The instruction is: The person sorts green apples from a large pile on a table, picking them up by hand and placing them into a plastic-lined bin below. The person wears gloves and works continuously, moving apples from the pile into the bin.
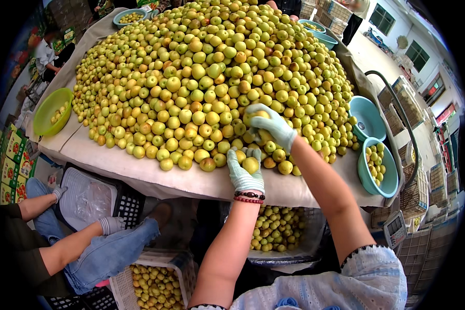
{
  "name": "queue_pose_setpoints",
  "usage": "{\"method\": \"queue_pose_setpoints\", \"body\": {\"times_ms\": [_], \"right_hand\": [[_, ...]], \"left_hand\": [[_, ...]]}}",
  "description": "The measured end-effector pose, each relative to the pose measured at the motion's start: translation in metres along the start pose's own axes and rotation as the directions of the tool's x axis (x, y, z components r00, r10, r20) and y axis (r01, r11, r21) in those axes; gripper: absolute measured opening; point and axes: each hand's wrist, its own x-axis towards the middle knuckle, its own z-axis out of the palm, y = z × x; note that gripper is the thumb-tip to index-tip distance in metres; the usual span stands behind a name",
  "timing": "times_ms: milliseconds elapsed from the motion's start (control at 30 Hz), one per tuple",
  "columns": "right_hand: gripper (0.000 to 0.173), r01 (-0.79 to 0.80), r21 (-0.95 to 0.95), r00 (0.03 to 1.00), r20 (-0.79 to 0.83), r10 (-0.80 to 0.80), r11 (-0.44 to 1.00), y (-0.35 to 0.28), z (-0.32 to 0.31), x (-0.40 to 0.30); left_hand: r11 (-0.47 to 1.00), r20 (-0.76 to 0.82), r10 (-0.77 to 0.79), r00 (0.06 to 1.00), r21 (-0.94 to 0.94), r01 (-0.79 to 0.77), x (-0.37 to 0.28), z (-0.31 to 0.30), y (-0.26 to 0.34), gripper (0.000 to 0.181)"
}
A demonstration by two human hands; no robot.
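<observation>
A large heap of small yellow-green fruit point(201, 89), some with reddish-brown patches, covers a cloth-draped table point(170, 178). Both my hands wear pale knit gloves. My left hand point(246, 168), with beaded bracelets at the wrist, is palm up at the heap's front edge, its fingers around a yellow-green fruit point(250, 165) and a second one beside it. Just above and to the right, my right hand point(269, 124) is slightly blurred, palm toward the heap, with its fingers curled over a yellowish fruit point(262, 114). Another fruit shows under that palm.
Blue plastic basins point(383, 182) sit at the table's right edge, a green basin point(38, 120) at its left. Below are a lined crate of fruit point(310, 248) and a white crate point(120, 286). At left sits a gloved person point(73, 248). A curved metal bar point(405, 112) rises at right.
</observation>
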Motion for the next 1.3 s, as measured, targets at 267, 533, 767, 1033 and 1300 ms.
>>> {"method": "queue_pose_setpoints", "body": {"times_ms": [267,533,767,1033,1300], "right_hand": [[0.055,0.34,0.939,0.939,-0.342,-0.025,-0.048,0.07,0.048,-0.113],[0.068,0.411,0.841,0.896,-0.443,-0.013,-0.353,0.084,0.023,-0.159],[0.072,0.487,0.748,0.845,-0.534,0.027,-0.452,0.062,-0.026,-0.201],[0.073,0.914,0.374,0.379,-0.925,0.003,-0.157,0.052,-0.188,-0.304],[0.06,0.629,0.554,0.654,-0.756,0.014,0.546,0.077,-0.134,-0.279]], "left_hand": [[0.696,0.55,-0.043,0.834,0.616,-0.37,-0.015,-0.006,-0.039,0.064],[-0.081,0.883,-0.136,0.45,0.443,-0.893,-0.036,-0.01,-0.067,0.041],[0.061,0.897,-0.22,0.384,0.405,-0.912,-0.031,-0.021,-0.07,0.036],[0.484,0.57,-0.105,0.815,0.745,-0.459,-0.01,-0.011,-0.049,0.047],[0.304,0.534,0.01,0.846,0.804,-0.511,0.0,-0.01,-0.023,0.046]]}}
